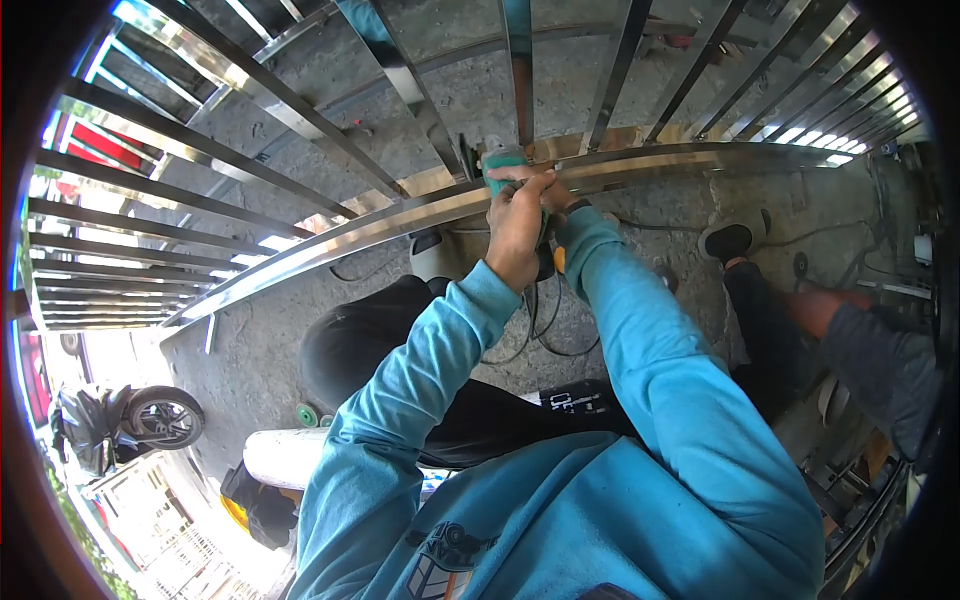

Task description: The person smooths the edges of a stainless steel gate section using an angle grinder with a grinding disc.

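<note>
Steel bars (290, 103) fan across the upper frame — narrow gaps between; the curved rail (400, 218) crosses the middle, cables (535, 322) beneath — open concrete (255, 345) centre left.

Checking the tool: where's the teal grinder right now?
Upper centre of the head view: the grinder sits in the left hand and right hand, against the curved steel rail.

- The head camera is looking forward and down from the person's head, sitting close above the blue sleeves (640, 330).
- It is facing the steel gate (400, 215) at 12 o'clock.
</note>
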### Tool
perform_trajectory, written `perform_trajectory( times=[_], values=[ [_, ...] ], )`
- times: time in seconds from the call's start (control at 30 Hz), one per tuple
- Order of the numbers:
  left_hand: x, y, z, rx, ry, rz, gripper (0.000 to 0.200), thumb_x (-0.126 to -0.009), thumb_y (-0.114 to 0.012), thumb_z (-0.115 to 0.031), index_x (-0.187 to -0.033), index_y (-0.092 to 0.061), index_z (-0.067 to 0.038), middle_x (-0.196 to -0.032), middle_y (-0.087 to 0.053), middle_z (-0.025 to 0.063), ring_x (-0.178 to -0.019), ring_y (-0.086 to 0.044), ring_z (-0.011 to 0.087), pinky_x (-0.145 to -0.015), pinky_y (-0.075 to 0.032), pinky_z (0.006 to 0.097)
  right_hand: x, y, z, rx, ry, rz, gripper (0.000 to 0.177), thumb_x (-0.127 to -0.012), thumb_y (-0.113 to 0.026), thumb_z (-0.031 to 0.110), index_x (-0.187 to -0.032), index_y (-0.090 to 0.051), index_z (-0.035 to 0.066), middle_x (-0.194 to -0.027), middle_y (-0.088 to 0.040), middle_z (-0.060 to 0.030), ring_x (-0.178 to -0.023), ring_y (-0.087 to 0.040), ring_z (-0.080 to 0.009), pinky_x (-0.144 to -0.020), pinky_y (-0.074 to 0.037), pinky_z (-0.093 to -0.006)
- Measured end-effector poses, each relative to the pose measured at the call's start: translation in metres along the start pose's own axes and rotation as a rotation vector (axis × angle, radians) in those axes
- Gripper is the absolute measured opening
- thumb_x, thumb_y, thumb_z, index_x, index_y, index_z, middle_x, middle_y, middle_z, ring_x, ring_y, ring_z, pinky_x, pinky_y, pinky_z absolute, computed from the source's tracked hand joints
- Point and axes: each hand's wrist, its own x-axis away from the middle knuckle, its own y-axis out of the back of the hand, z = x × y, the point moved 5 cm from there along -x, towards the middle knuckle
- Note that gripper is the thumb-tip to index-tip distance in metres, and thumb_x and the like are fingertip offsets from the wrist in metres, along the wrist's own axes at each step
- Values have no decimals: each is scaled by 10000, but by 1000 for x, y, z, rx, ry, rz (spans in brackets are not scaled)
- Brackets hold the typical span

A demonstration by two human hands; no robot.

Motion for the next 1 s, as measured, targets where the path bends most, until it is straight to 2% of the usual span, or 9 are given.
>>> perform_trajectory(
  times=[0.27,0.3,0.43,0.53,0.6,0.67,0.73,0.83,1.0],
  values=[
    [9,-8,4,-29,-9,119,373,-926,-642,-316,-1153,-604,-22,-911,-637,87,-680,-616,175,-586,-479,297,15,-5,-64,-627,-445,-69,409,-952,-607,334,-1287,-663,107,-1301,-618,-101,-1177,-586,-199,-1022,-465,-357],
    [15,-12,4,-121,-5,177,390,-930,-641,-322,-1170,-604,-17,-928,-645,90,-689,-618,176,-594,-485,290,30,10,0,-362,-210,-2,456,-901,-661,400,-1248,-680,105,-1205,-645,-84,-1091,-609,-187,-947,-501,-352],
    [33,-24,19,-251,105,432,473,-935,-645,-361,-1224,-585,9,-1089,-644,122,-892,-639,197,-640,-516,305,84,22,52,-232,-206,-128,459,-845,-731,382,-1175,-690,65,-1093,-651,-75,-988,-623,-179,-885,-516,-348],
    [38,-30,46,-362,169,535,555,-936,-643,-394,-1285,-548,27,-1145,-626,122,-973,-619,199,-667,-521,320,119,40,52,33,-465,-203,394,-927,-667,208,-1286,-625,54,-1197,-576,-98,-1092,-590,-259,-988,-479,-377],
    [35,-34,66,-359,207,535,608,-927,-649,-427,-1308,-529,31,-1163,-615,123,-1000,-601,205,-683,-521,332,134,53,49,-83,-545,-343,444,-764,-813,240,-1096,-630,9,-1048,-640,-85,-916,-629,-199,-832,-523,-359],
    [33,-39,78,-269,220,471,667,-909,-671,-441,-1339,-486,33,-1229,-573,151,-1027,-590,225,-688,-527,344,141,65,41,-95,-472,-334,654,-730,-833,269,-1236,-528,-11,-1066,-650,-123,-952,-647,-247,-832,-525,-380],
    [28,-45,83,-236,205,456,721,-901,-679,-451,-1372,-435,36,-1263,-543,172,-1038,-587,237,-694,-532,348,147,91,25,470,-478,-489,917,-681,-849,315,-1390,-365,-6,-1137,-648,-234,-1040,-664,-340,-872,-524,-417],
    [26,-52,79,-184,170,443,846,-886,-692,-473,-1437,-304,38,-1324,-490,209,-1062,-581,257,-709,-544,357,130,97,41,660,-404,-427,1057,-669,-823,353,-1476,-223,28,-1119,-644,-336,-1044,-664,-458,-885,-525,-468],
    [12,-53,74,-59,145,381,1027,-873,-701,-505,-1529,-84,-12,-1358,-459,248,-1052,-595,273,-715,-554,368,89,93,54,836,-497,-316,1029,-698,-750,347,-1522,-188,94,-958,-690,-314,-898,-669,-524,-813,-538,-540]
  ],
)
